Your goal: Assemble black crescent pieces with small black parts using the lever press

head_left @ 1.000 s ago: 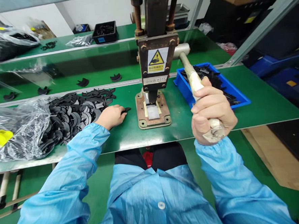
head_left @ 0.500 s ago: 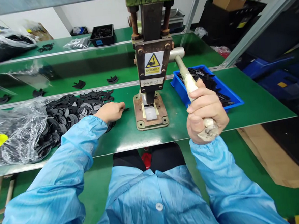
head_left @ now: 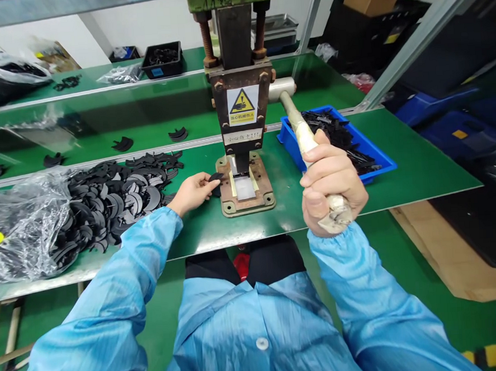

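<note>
The right hand (head_left: 330,186) is clenched around the taped lower end of the press lever (head_left: 301,129). The lever's long axis runs from its hub at the right side of the hand press (head_left: 240,110), down and toward the person, so the gripped end points at the person's chest and slightly to the right. The thumb lies over the wrapped tip and the fingers curl fully round the shaft.

The left hand (head_left: 194,191) pinches a small black crescent-shaped piece (head_left: 215,178) between thumb and fingertips, just beside the left edge of the press base plate (head_left: 245,190). The piece lies roughly flat, with its long axis running left to right and its free end pointing toward the pale die slot (head_left: 243,187) in the middle of the plate; whether it touches the plate cannot be told.

The press stands upright on the green bench (head_left: 406,164), with a yellow warning label (head_left: 243,104) on its front. To the left of it lies a heap of black crescent pieces (head_left: 118,202), spilling from a clear plastic bag (head_left: 19,227). To the right, behind the lever, sits a blue tray (head_left: 379,169) holding more black parts. Both sleeves are light blue.
</note>
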`<state>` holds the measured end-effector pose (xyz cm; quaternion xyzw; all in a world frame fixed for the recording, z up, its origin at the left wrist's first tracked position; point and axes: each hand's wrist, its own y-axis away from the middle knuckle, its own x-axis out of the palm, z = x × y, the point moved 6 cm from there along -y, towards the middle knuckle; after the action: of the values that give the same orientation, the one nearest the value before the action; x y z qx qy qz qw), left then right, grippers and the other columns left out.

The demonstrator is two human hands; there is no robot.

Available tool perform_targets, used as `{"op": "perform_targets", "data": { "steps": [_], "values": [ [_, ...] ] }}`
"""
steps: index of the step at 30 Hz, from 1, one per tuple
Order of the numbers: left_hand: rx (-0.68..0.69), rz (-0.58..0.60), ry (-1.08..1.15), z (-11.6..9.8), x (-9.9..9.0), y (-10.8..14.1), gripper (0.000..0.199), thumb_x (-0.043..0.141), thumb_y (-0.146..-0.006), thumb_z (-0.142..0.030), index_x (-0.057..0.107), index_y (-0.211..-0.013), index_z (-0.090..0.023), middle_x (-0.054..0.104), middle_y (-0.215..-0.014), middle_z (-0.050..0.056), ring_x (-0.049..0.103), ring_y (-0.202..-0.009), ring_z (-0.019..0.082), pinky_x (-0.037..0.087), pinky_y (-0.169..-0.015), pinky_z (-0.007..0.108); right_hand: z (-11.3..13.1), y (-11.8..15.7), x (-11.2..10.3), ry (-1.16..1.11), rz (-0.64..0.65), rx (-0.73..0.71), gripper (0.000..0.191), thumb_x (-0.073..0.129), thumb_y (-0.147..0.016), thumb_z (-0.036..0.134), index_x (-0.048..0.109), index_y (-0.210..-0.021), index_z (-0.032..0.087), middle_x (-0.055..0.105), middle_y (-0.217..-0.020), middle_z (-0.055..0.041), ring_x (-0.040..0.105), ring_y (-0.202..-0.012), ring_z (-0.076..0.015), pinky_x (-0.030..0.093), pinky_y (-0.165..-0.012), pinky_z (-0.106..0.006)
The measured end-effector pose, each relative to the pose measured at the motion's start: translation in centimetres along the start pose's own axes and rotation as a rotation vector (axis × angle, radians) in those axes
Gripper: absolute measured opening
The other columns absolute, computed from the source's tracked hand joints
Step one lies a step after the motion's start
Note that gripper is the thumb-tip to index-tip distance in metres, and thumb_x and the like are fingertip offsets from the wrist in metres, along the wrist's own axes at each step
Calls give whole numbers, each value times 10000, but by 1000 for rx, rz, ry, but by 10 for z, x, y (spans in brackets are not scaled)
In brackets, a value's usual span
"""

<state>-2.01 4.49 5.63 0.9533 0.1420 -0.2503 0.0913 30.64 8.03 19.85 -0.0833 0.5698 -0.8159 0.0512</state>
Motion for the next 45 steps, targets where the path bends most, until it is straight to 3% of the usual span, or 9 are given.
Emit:
{"op": "perform_targets", "data": {
  "steps": [4, 8, 14, 18, 31, 35, 39, 42, 45],
  "values": [
    [-55, 6, 185, 1, 0, 3, 549, 863, -819, -684, 617, -882, -197, 663, -628, -11, 617, -505, 126, 485, -516, 232, -3, 1, -1, -5, 20, -43, 269, 728, -955, 453, 629, -785, 269, 663, -807, 87, 774, -1077, -140, 559, -1294, -576],
    [-66, 79, 303, -17, 1, 2, 510, 867, -874, -622, 597, -875, -190, 701, -631, 14, 663, -520, 126, 523, -525, 211, -5, 2, -1, -6, 14, -39, 265, 738, -946, 451, 625, -783, 275, 675, -804, 88, 772, -1059, -147, 565, -1280, -599],
    [-166, 194, 351, -41, 35, -10, 399, 812, -985, -477, 533, -906, -204, 684, -597, 0, 668, -490, 136, 549, -490, 216, -3, 0, 1, 32, 0, -52, 315, 713, -957, 487, 601, -762, 267, 654, -771, 87, 774, -1029, -154, 592, -1232, -623],
    [-172, 226, 338, -47, 48, -19, 383, 797, -1005, -434, 501, -904, -214, 656, -569, -16, 668, -471, 137, 550, -486, 209, -3, 1, 1, 21, 3, -55, 296, 691, -966, 457, 601, -766, 257, 650, -781, 84, 766, -1045, -141, 576, -1255, -584],
    [-341, 235, 225, -48, 56, -26, 273, 776, -1010, -343, 546, -932, -219, 595, -537, -43, 606, -430, 119, 468, -443, 190, -3, 2, 2, 5, -31, -28, 280, 685, -956, 424, 577, -752, 265, 635, -755, 82, 758, -1006, -149, 592, -1227, -615],
    [-255, 230, 209, -54, 58, -21, 303, 808, -970, -397, 566, -976, -214, 642, -599, -17, 633, -478, 138, 517, -496, 234, -2, 0, 0, 29, -5, -43, 271, 674, -960, 445, 598, -767, 271, 646, -759, 94, 763, -995, -148, 595, -1224, -628],
    [56, 260, 223, -65, 24, -3, 348, 803, -927, -475, 647, -1049, -189, 762, -920, 76, 728, -710, 177, 575, -631, 291, -2, -1, -1, 23, 48, -43, 283, 703, -959, 463, 612, -775, 268, 674, -790, 87, 767, -1038, -161, 585, -1237, -631],
    [177, 74, 9, -49, -37, 16, 379, 710, -971, -521, 712, -1164, -195, 768, -1057, 88, 720, -861, 202, 570, -738, 321, -3, -1, -1, -7, 26, -54, 343, 732, -955, 479, 600, -746, 241, 677, -794, 75, 759, -1035, -174, 574, -1226, -684],
    [148, -55, -410, -19, -89, 41, 347, 670, -975, -501, 751, -1150, -212, 777, -1084, 83, 707, -963, 245, 562, -882, 376, -7, 0, 2, -43, -31, -59, 401, 752, -945, 487, 563, -707, 225, 666, -788, 83, 746, -1021, -159, 566, -1230, -691]
  ]
}}
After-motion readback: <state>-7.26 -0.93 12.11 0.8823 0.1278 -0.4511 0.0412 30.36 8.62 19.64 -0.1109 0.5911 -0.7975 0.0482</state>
